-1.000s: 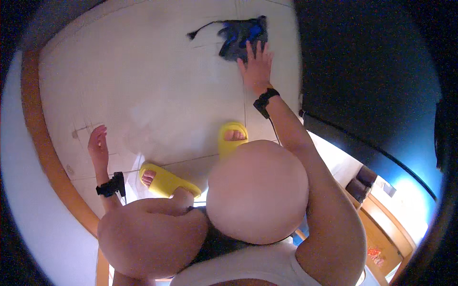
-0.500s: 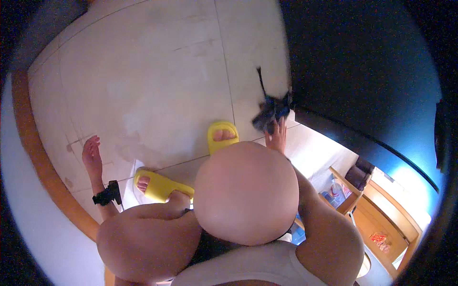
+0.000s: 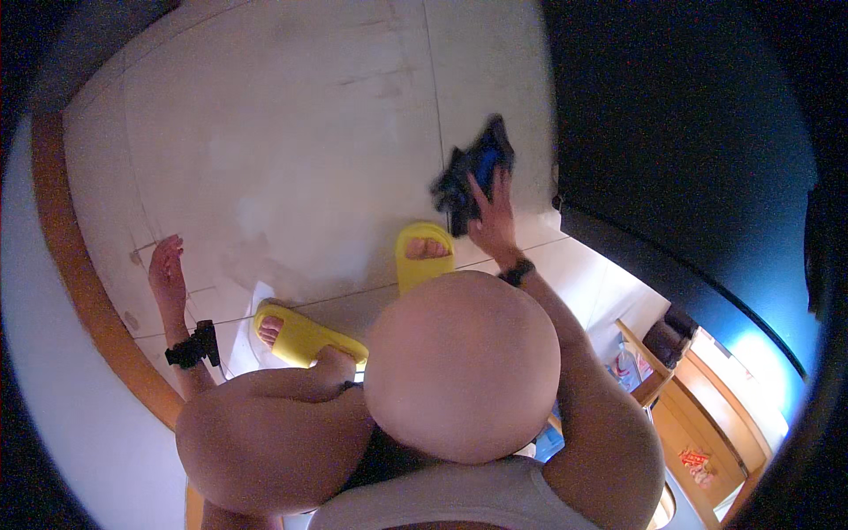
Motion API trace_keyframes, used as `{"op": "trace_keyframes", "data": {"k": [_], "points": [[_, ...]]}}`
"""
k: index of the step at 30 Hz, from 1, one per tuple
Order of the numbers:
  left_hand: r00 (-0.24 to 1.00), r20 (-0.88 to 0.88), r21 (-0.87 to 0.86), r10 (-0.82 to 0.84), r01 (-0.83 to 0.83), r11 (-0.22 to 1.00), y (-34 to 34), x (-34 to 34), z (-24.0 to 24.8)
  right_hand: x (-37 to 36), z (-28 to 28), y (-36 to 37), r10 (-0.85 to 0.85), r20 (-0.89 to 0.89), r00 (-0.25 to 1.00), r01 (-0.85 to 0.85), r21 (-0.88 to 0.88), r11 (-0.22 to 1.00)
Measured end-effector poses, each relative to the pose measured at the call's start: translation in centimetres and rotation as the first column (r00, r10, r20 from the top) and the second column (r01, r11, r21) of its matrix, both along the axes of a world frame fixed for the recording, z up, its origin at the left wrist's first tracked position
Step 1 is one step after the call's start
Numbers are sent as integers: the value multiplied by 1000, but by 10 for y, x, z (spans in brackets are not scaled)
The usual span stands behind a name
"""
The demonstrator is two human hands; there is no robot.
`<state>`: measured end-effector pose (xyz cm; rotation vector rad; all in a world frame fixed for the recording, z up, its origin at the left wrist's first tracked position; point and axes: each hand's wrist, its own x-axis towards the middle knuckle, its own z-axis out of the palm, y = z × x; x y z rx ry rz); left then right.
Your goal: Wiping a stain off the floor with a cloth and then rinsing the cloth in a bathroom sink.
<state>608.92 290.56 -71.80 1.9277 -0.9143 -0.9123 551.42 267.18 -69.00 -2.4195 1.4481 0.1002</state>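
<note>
My right hand (image 3: pixel 495 216) is down at the floor, on a bunched dark cloth (image 3: pixel 486 163) with a blue patch. Two fingers stretch over the cloth, and the rest of the grip is hidden. The cloth is blurred, and I cannot tell whether all of it touches the floor. Out to the left, my left hand (image 3: pixel 167 269) holds nothing, its fingers loosely extended above the floor beside my left foot. Each wrist wears a black band; the left one (image 3: pixel 193 345) carries a small dark device.
The pale tiled floor (image 3: pixel 291 150) shows smudges and grout lines. My feet wear yellow slippers (image 3: pixel 309 340), and my bent knees fill the lower middle. A dark panel (image 3: pixel 671 115) rises at the right. Wooden furniture (image 3: pixel 707 424) stands lower right, and a brown wooden edging (image 3: pixel 84 291) curves along the left.
My right hand and the dark cloth have moved left and farther away from me, off the dark panel's base. A thin strap seen trailing from the cloth no longer shows. My left hand stays nearly put.
</note>
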Motion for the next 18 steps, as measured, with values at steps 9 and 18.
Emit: {"op": "trace_keyframes", "data": {"k": [9, 18], "points": [[977, 212, 171, -26, -11, 985, -5, -7, 26, 197, -26, -14, 518, 327, 790, -548, -1, 836], [961, 275, 167, -22, -26, 986, 12, 2, 25, 220, -37, 16, 716, 365, 595, -774, 18, 633]]}}
